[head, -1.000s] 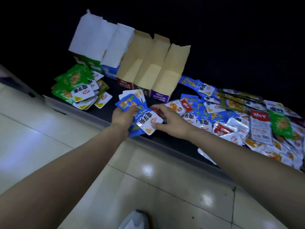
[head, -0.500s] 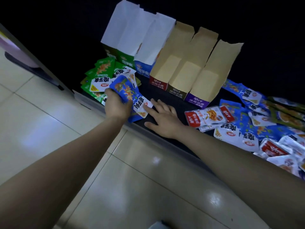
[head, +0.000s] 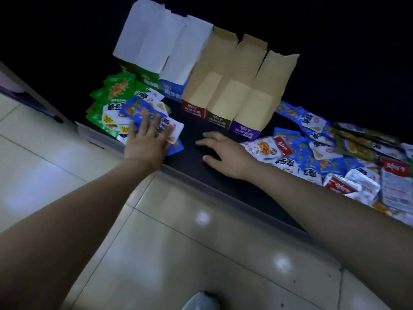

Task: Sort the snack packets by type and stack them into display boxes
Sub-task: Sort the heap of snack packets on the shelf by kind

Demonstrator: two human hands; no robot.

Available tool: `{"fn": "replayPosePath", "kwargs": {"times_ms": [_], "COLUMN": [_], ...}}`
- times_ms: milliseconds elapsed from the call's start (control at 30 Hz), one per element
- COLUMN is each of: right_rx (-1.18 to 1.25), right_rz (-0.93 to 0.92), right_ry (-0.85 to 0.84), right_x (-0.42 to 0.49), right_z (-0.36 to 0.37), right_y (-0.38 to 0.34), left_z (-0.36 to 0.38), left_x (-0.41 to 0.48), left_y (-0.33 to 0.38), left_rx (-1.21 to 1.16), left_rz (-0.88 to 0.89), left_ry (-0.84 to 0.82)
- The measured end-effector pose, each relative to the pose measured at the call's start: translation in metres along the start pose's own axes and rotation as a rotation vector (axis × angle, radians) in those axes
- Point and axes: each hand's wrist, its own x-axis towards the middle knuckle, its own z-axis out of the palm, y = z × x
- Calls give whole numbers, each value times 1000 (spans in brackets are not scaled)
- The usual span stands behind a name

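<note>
Dark counter [head: 194, 124], blue packets [head: 136, 110] under left hand [head: 147, 142], right hand [head: 225, 153] apart

We see green packets [head: 117, 86] with orange print at the left end of the black counter [head: 192, 124], blue-and-white packets [head: 312, 121] toward its right, and tan-lined boxes [head: 237, 92] with red, brown and purple fronts.
</note>
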Motion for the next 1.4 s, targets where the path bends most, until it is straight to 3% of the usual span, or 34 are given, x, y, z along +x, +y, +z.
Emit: {"fn": "replayPosePath", "kwargs": {"times_ms": [67,167,233,300,333,400,467,500,567,700,800,900,967,1100,1300,1400], "right_rx": [-1,-31,-66,-109,-139,-244,-354,-376,-373,-393,-327,-296,-356,-338,-123,-152], "right_rz": [-46,-13,88,212,275,373,392,379,355,391,338,317,412,701,925,961], "right_ry": [98,332,483,576,555,291,-7,-49,42,127,262,145,79,279,182,112], "right_x": [-23,-57,-80,-103,-114,-135,-155,-165,-179,-188,-180,-165,-154,-131,-99,-97], "right_z": [-17,-48,-66,-78,-82,-80,-72,-68,-68,-79,-77,-61,-51,-41,-54,-56], "right_y": [11,38,64,94,108,128,142,145,153,161,146,131,126,110,103,103], "left_z": [-5,-11,-21,-35,-36,-30,-21,-16,-11,-11,-14,-14,-14,-13,-15,-14], "left_x": [3,0,-5,-10,-12,-13,-16,-16,-18,-16,-13,-13,-14,-18,-20,-20], "left_y": [4,34,66,105,125,163,193,203,215,225,230,230,225,215,207,198], "left_rx": [-1,-78,-201,-304,-313,-280,-232,-187,-194,-322,-306,-251,-279,-387,-329,-336], "left_rz": [-13,111,250,515,656,800,717,623,490,432,305,289,265,175,126,107], "left_ry": [60,355,500,480,436,321,184,133,138,318,207,229,238,224,179,176]}}
